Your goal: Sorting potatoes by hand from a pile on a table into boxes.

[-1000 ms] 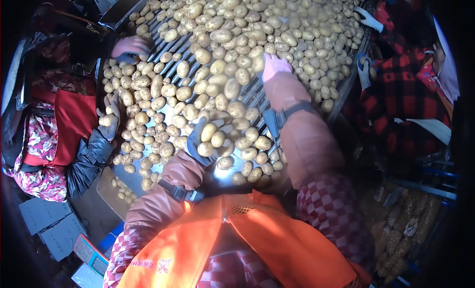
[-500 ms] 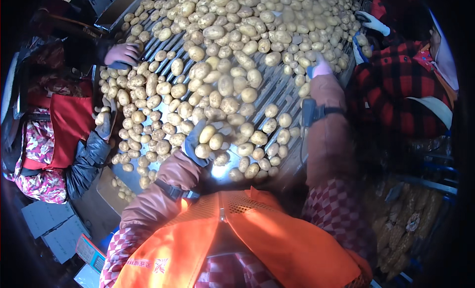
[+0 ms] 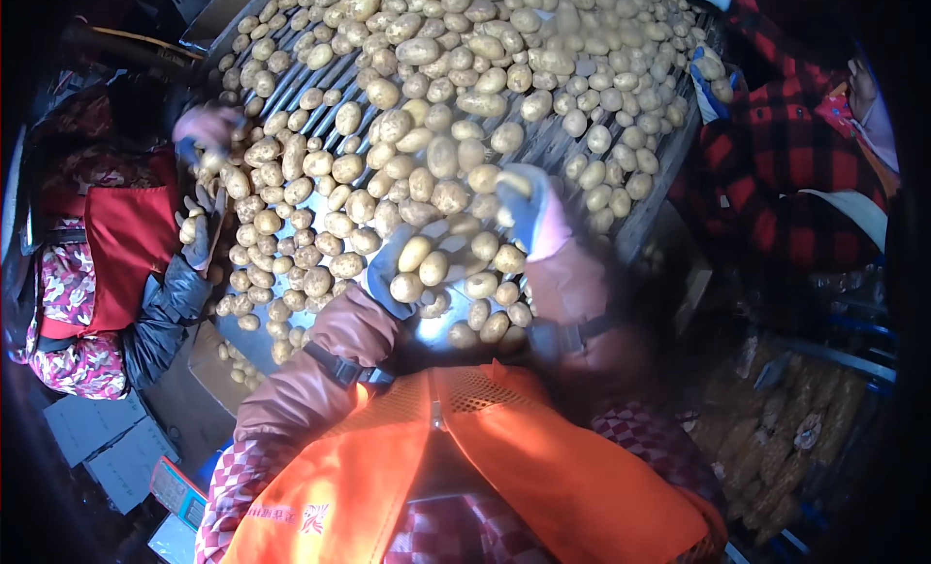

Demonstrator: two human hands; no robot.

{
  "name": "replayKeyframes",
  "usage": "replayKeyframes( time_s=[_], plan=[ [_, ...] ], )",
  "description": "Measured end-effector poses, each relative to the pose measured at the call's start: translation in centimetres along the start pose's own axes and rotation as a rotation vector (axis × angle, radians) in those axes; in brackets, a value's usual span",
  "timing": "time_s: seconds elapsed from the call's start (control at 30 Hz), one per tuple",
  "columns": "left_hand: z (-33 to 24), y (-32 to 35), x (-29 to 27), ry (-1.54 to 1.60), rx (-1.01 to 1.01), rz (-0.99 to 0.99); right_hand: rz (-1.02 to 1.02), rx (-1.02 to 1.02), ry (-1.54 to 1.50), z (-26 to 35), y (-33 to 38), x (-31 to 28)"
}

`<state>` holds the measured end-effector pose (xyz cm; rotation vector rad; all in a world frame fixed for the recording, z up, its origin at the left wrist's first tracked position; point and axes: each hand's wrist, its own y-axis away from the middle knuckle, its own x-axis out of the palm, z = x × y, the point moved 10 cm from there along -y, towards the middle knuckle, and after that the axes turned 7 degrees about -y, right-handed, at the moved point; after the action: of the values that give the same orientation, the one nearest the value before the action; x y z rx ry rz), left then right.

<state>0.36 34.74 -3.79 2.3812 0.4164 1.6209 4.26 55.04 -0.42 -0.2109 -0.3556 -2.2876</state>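
Observation:
My left hand [image 3: 384, 275], in a grey glove, is closed around several potatoes [image 3: 414, 255] just above the near end of the sorting table. To its right, my right hand [image 3: 539, 215], in a pink and grey glove, grips a pale potato [image 3: 514, 183] between thumb and fingers; it is slightly blurred. Loose potatoes [image 3: 360, 208] of mixed sizes, some with soil on them, surround both hands. Beneath them lies a bed of metal bars [image 3: 558, 155], with a shiny metal plate [image 3: 433, 333] at the near end.
At the left, a co-worker's pink-gloved hand [image 3: 204, 128] is over the potatoes, and their other gloved hand [image 3: 197, 229] holds potatoes. A person in a plaid sleeve [image 3: 781, 161] stands right. Filled sacks [image 3: 786, 438] lie lower right; pale boxes [image 3: 95, 428] sit lower left.
My right hand has come back from the far right toward my left hand, now with a potato in it. My left hand stays nearly still. The left co-worker's pink glove has moved toward their other hand.

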Motion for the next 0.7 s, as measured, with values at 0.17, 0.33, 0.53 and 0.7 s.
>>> replayKeyframes(
  time_s=[0.17, 0.33, 0.53, 0.7],
  plan=[
    [0.2, -0.6, -2.7, -0.097, 0.111, -0.242, 0.130, -0.331, 0.680, 1.1, 7.9, 7.6],
    [2.3, -0.3, -4.6, -0.032, -0.008, -0.321, 0.172, -0.327, 0.905, 1.6, 10.6, 9.0],
    [1.6, 1.7, 0.5, -0.385, 0.218, 0.068, 0.284, -0.225, 0.826, 0.3, 11.9, 8.8],
    [2.4, 2.5, 1.4, -0.429, 0.104, 0.138, 0.309, -0.298, 0.750, -0.2, 13.5, 9.0]
  ],
)
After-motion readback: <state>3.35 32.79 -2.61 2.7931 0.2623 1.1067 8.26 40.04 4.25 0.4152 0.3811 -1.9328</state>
